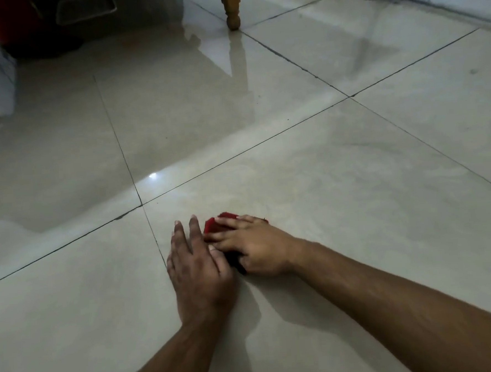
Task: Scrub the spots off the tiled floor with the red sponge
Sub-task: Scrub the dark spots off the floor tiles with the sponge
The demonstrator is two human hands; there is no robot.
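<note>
Red sponge lay on tiled floor, just right of grout line. Right hand pressed flat on top, fingers straight, for scrubbing pressure. Left hand open beside it, probably bracing; contact with floor unclear.

The right hand covers most of the sponge. The frame's top edge cuts off the wooden leg and a red object.

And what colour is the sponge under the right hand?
Red: the sponge under the right hand, in the head view.
</note>
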